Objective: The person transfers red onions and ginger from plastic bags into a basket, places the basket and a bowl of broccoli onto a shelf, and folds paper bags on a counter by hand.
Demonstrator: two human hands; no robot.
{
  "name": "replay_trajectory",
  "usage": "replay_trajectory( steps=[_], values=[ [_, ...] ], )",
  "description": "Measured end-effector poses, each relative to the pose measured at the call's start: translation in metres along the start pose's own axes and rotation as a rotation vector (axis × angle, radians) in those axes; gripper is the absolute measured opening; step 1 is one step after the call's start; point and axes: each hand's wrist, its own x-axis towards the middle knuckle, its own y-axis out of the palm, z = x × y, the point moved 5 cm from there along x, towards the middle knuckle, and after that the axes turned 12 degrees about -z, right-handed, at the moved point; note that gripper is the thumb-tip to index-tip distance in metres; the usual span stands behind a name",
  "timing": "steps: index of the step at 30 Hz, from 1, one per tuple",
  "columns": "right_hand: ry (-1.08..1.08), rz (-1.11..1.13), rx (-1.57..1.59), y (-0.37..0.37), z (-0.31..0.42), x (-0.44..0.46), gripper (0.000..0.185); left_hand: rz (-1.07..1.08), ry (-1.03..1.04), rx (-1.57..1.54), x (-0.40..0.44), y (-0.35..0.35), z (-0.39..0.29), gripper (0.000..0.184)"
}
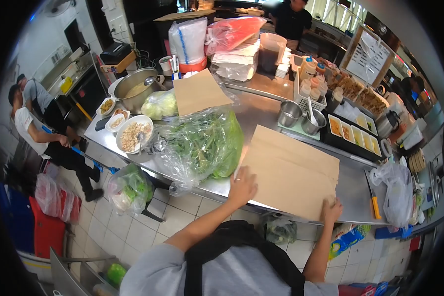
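Observation:
A flat brown cardboard sheet (pixel 293 170) lies on the steel counter (pixel 261 106) in front of me and juts slightly past its front edge. My left hand (pixel 242 187) holds the cardboard by its left edge, slightly blurred. At the sheet's near right corner, my right hand (pixel 331 210) has its fingers closed around the edge. Just left of my left hand sits a clear plastic bag of leafy greens (pixel 202 143). Behind that bag rests a second piece of cardboard (pixel 201 91), beside a wrapped pale green vegetable (pixel 159 104).
A large pot (pixel 133 91) and a bowl of chopped food (pixel 134 134) stand at the left. A knife with a yellow handle (pixel 375 207) lies right, by a plastic bag (pixel 393 187). Metal cups (pixel 289 113) and food trays (pixel 352 135) line the back. A person (pixel 44 128) mops at left.

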Motion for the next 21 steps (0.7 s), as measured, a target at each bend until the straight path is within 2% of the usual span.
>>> replay_trajectory(
  steps=[1,2,3,5,6,8,12,14,15,17,18,20,21],
  values=[
    [0.019,-0.002,-0.007,0.002,-0.004,0.008,0.057,-0.031,-0.171,-0.03,-0.001,-0.001,0.008,0.05],
    [0.089,0.074,0.088,0.013,-0.012,0.017,0.062,-0.159,-0.285,0.067,-0.001,-0.006,0.013,0.046],
    [0.165,0.144,0.185,0.027,-0.026,0.024,0.067,-0.143,-0.255,0.058,0.003,-0.006,0.012,0.046],
    [0.193,0.189,0.361,0.067,-0.06,0.034,0.057,-0.178,-0.496,-0.137,0.011,-0.014,0.031,0.043],
    [0.227,0.173,0.356,0.063,-0.066,0.031,0.057,-0.155,-0.468,-0.146,0.015,-0.015,0.036,0.043],
    [0.117,0.039,0.727,0.046,-0.052,0.023,0.033,0.133,-0.65,-0.271,0.015,-0.003,0.051,0.042],
    [0.146,-0.156,0.684,0.011,-0.052,-0.011,0.03,0.342,-0.444,-0.327,0.017,-0.011,0.025,0.038],
    [0.253,-0.23,0.803,0.007,-0.063,-0.026,0.031,0.065,-0.35,-0.448,0.022,-0.024,0.012,0.041],
    [0.268,-0.233,0.794,0.006,-0.065,-0.032,0.031,0.081,-0.345,-0.449,0.023,-0.023,0.01,0.041],
    [0.351,-0.172,0.998,0.007,-0.054,-0.037,0.03,-0.183,-0.191,-0.348,0.047,-0.065,-0.017,0.046],
    [0.36,-0.179,0.992,0.007,-0.048,-0.04,0.03,-0.173,-0.185,-0.353,0.054,-0.078,-0.028,0.046],
    [0.538,-0.105,1.118,0.017,-0.043,-0.044,0.03,-0.301,0.032,0.138,0.064,-0.104,-0.052,0.056],
    [0.55,-0.122,1.113,0.021,-0.041,-0.045,0.03,-0.294,0.047,0.127,0.064,-0.099,-0.051,0.056]
  ],
)
